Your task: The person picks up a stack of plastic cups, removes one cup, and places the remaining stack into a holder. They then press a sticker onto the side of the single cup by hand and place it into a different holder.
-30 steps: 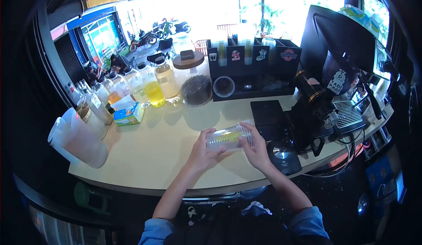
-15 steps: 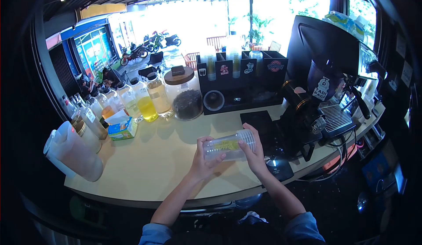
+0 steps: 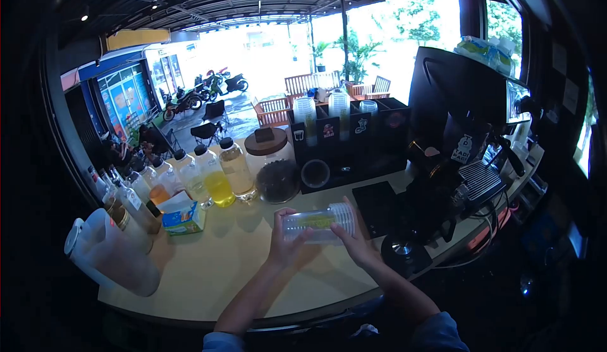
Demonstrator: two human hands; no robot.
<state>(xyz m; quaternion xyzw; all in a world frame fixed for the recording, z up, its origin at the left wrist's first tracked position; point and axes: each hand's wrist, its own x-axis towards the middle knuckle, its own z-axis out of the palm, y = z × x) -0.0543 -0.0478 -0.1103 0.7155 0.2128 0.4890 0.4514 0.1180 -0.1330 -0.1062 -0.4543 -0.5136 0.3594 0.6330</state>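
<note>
A stack of clear plastic cups (image 3: 318,224) with a yellow-green print lies sideways between my two hands, above the wooden counter (image 3: 253,282). Around the base end, at the left, my left hand (image 3: 286,238) is closed with its thumb along the near side. My right hand (image 3: 355,241) grips the rim end, where several rims sit nested together, its thumb pressed on the side. Beyond the hands stands a black cup holder (image 3: 354,156) with stickers, and upright cup stacks (image 3: 305,115) are in its compartments.
A coffee machine (image 3: 468,93) and a grinder (image 3: 430,181) stand on the right. Along the back left are syrup bottles (image 3: 219,186), a wooden-lidded jar (image 3: 275,169) and a tissue pack (image 3: 183,219). A plastic pitcher (image 3: 117,257) is at the left edge. People sit outside.
The camera view has tilted up, so the counter items appear lower. Both hands still hold the cup stack, which has shifted slightly left in view and sits nearly level.
</note>
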